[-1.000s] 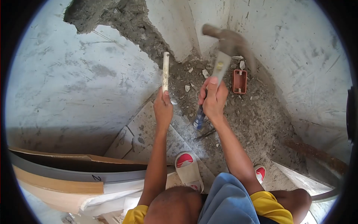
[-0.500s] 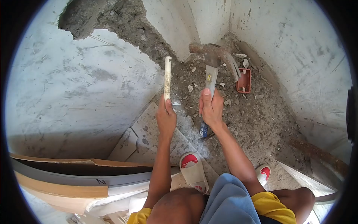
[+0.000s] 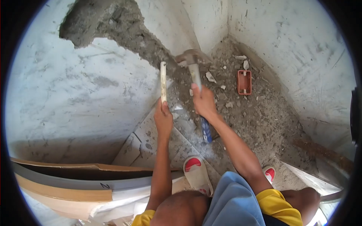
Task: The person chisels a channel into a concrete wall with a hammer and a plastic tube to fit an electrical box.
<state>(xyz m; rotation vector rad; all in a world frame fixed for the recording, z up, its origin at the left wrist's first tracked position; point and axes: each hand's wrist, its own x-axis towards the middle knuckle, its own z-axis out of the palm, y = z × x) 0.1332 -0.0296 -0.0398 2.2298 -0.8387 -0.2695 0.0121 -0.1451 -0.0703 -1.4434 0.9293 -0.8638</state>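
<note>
My left hand (image 3: 163, 118) is closed round the lower part of a white pipe (image 3: 163, 81), which stands roughly upright with a small hole near its top and brown stains down its side. Just to its right, my right hand (image 3: 204, 101) grips a claw hammer (image 3: 195, 74) by the shaft. The hammer's blue grip end sticks out below the fist, and its head is smeared by motion. In this view the head lies close to the pipe's top, with a gap between them. Behind both, a rough broken strip (image 3: 124, 28) of bare grey material cuts through the white wall (image 3: 98, 83).
Rubble and dust (image 3: 249, 120) cover the corner floor, with a small reddish-brown tray (image 3: 244, 82) on it. Cardboard and grey sheets (image 3: 75, 182) lean at lower left. A rusty pipe (image 3: 320, 152) lies at right. My sandalled foot (image 3: 197, 175) stands on pale boards.
The hammer has swung left towards the pipe's top, its head now blurred, and my right hand has moved left with it. The pipe has shifted slightly left and down in view.
</note>
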